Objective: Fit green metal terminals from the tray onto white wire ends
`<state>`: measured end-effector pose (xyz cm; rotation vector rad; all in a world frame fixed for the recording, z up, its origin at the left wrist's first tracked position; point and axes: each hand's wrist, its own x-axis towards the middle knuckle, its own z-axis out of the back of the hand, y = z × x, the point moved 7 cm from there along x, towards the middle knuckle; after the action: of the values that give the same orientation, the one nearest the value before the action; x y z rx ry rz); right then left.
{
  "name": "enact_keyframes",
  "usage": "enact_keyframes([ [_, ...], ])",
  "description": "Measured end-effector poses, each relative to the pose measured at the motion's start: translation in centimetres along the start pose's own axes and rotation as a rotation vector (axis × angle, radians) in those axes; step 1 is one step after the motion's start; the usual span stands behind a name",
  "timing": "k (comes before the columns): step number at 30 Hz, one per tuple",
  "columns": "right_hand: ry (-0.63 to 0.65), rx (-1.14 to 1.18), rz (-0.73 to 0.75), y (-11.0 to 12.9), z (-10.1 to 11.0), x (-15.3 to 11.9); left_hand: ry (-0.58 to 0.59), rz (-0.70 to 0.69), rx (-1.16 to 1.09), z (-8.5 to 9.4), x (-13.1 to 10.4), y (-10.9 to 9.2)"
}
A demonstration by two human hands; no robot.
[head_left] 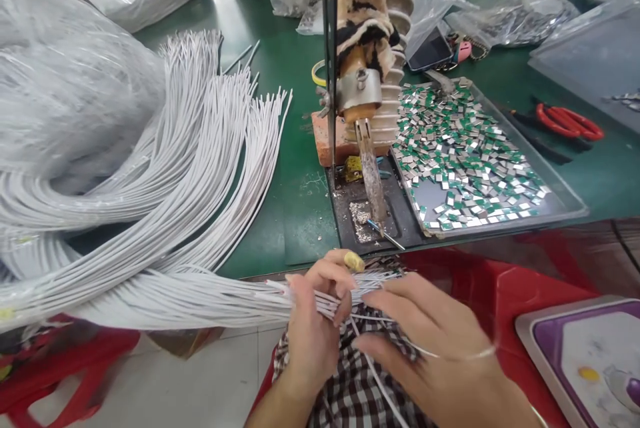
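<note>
A bundle of thin white cables [215, 298] runs in from the left, and my left hand [317, 321] is closed around it near its cut ends. One of its fingertips wears a yellow cover [354, 261]. My right hand [440, 341], slightly blurred, is beside the cable ends with thumb and fingers apart. A thin white strand curves across the right hand. A single white cable [377, 375] hangs down between the hands over a checked cloth [345, 375]. Beyond the hands, a soldering iron [370, 175] points down over a black tray [350, 235].
More white cables [200, 168] lie at left beside a large plastic bag [75, 81]. A shallow tray of small green boards [465, 161] stands right of the iron. Red-handled pliers [567, 123] and a phone [429, 49] are farther right. Red stools flank the lap.
</note>
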<state>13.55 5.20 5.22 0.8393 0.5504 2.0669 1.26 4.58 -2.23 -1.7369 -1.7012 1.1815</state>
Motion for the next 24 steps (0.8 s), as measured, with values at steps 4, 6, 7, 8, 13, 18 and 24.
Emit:
enact_keyframes([
  [4, 0.071, -0.041, 0.045, 0.3, -2.3, 0.1, 0.083, 0.027, 0.052, -0.3, -1.0, 0.3],
  [6, 0.080, -0.076, 0.114, 0.5, -3.0, 0.0, 0.140, 0.003, 0.086, -0.5, -1.4, 0.2],
  [7, 0.071, -0.097, 0.148, 0.6, -3.1, -0.1, 0.167, -0.020, 0.110, -0.5, -1.5, 0.2],
  [8, 0.057, -0.114, 0.171, 0.7, -3.1, -0.1, 0.193, -0.044, 0.137, -0.6, -1.6, 0.2],
  [13, 0.018, -0.031, 0.141, 0.8, -2.0, 0.1, 0.237, -0.225, 0.321, -0.4, -1.4, 0.2],
  [18, -0.056, 0.293, 0.009, -0.2, 0.3, 0.7, 0.463, -0.145, 0.685, -1.3, -1.1, 0.9],
  [24, -0.157, 0.370, -0.064, -1.4, 2.9, 1.0, 0.552, -0.224, 0.834, -2.5, -0.6, 0.0],
])
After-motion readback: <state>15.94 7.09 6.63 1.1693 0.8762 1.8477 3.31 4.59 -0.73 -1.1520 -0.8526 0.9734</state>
